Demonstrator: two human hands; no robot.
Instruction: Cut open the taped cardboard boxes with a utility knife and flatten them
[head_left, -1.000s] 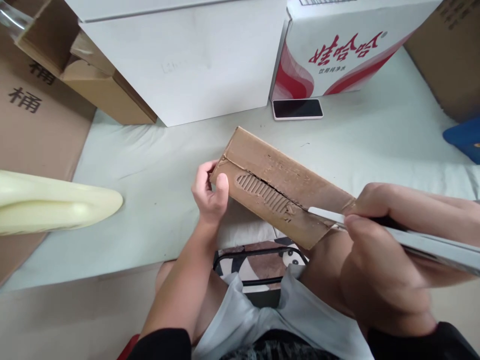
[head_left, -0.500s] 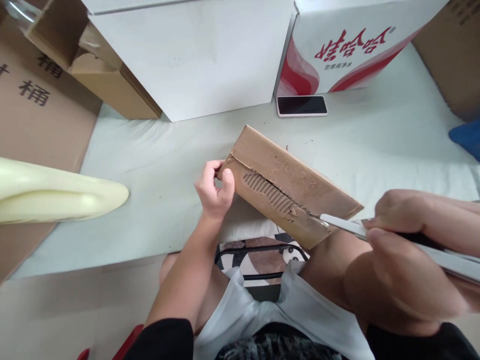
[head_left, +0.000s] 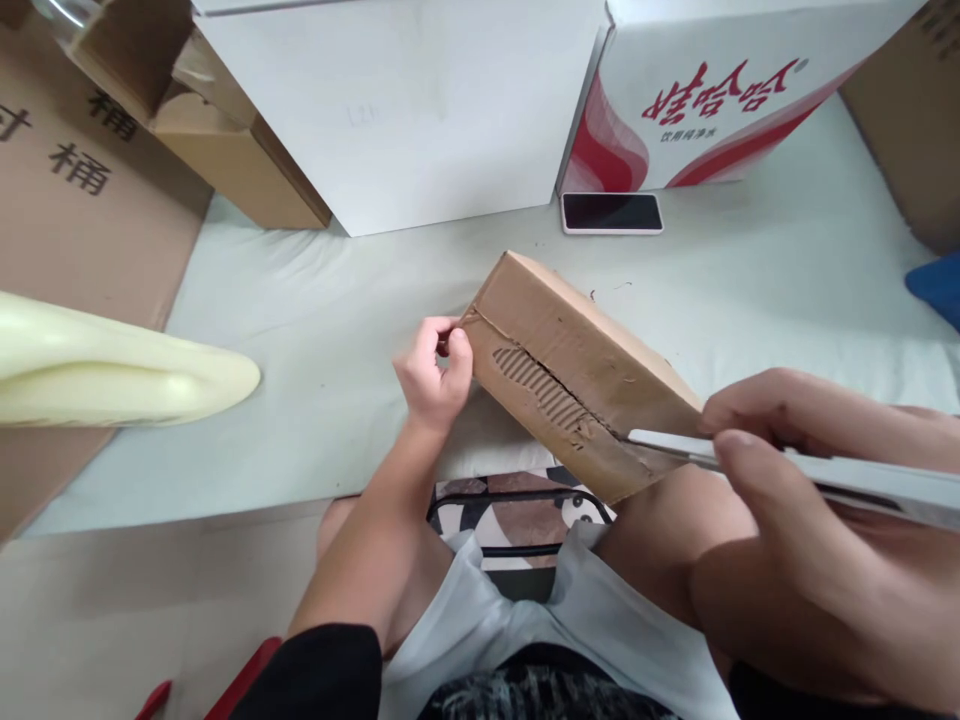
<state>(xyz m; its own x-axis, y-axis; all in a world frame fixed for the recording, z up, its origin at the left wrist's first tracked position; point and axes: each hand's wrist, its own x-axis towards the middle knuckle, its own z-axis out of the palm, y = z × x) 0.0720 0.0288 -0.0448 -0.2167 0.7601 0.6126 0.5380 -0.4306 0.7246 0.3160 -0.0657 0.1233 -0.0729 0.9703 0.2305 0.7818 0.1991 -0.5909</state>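
Observation:
A brown cardboard box is tilted over my lap at the bed's near edge. Its near face has a torn patch baring the corrugation, beside a dark slit along the seam. My left hand pinches the box's left corner between thumb and curled fingers. In my right hand is a slim, pale utility knife, its long body running back to the right. The tip rests at the lower right end of the slit. My palm hides part of the handle.
A phone lies in front of a red-and-white carton. Beside that carton stands a large white box. A pale yellow rounded object juts in from the left, near cardboard boxes. Something blue sits far right.
My right hand and the knife have shifted slightly left, the tip moving a little up the slit. The box has tipped, so more of its upper side shows. My left hand keeps its hold.

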